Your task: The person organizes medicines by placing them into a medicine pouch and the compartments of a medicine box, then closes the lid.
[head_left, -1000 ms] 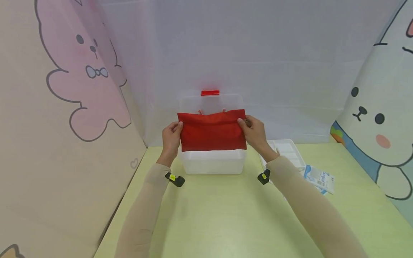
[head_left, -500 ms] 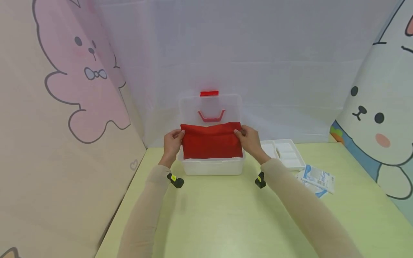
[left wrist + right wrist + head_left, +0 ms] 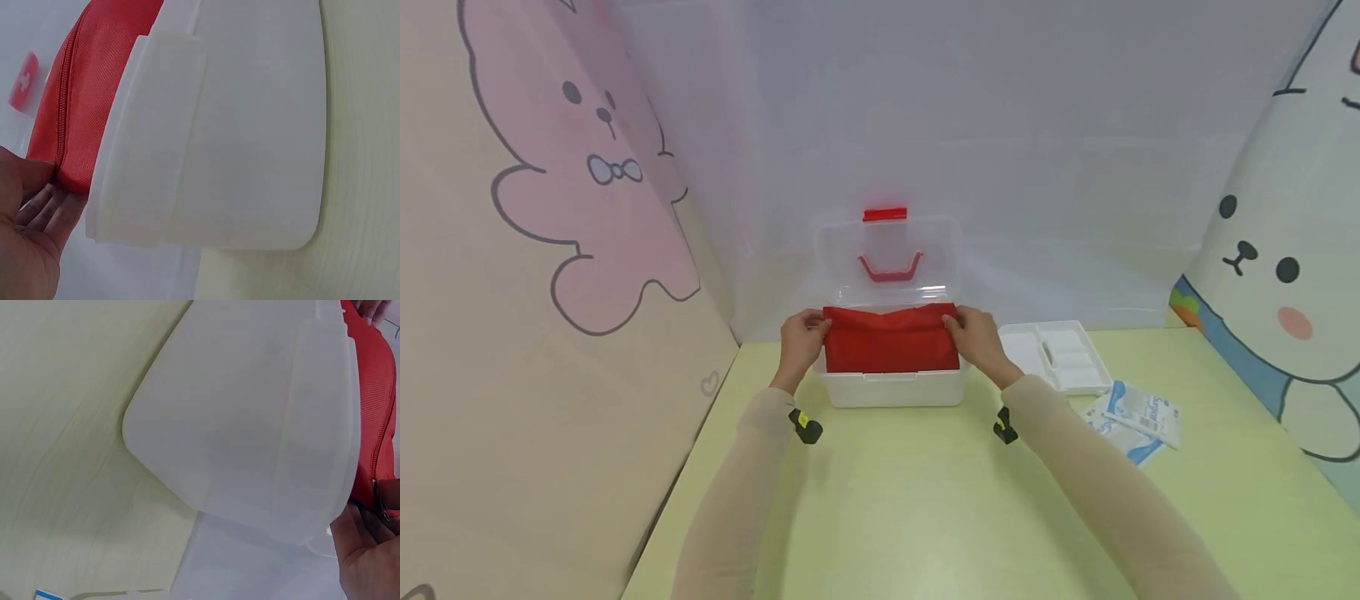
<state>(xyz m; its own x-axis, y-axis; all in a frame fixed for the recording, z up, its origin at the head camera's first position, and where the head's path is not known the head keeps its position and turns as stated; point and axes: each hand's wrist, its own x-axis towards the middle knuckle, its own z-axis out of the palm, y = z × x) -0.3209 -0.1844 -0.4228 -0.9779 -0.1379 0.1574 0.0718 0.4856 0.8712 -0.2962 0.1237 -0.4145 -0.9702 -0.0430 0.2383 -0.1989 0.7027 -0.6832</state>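
Left hand point(image 3: 801, 342) and right hand point(image 3: 981, 333) set apart, one at each end of a red pouch point(image 3: 891, 343); thumb and fingers of each pinch its upper corner. In the right wrist view the right thumb lies at the zipper pull point(image 3: 381, 503); the zipper point(image 3: 63, 94) runs along the pouch's top. Pouch stands in the mouth of a translucent white box point(image 3: 895, 390), upper part above the front rim, lower part hidden behind it; contact with the box floor cannot be told. Lid point(image 3: 842, 250) raised behind, bearing a red handle point(image 3: 891, 275), with a red clasp point(image 3: 885, 214) at its top edge. To the right of the box: a white compartmented tray point(image 3: 1075, 388), then two overlapping blue-and-white packets point(image 3: 1145, 412) nearer the viewer. Black wrist cameras point(image 3: 806, 428) at both beige sleeves point(image 3: 730, 500). All on a pale yellow-green table point(image 3: 895, 508); pale curtain point(image 3: 1000, 167) behind, pink cartoon animal point(image 3: 580, 167) at left, white one at right.
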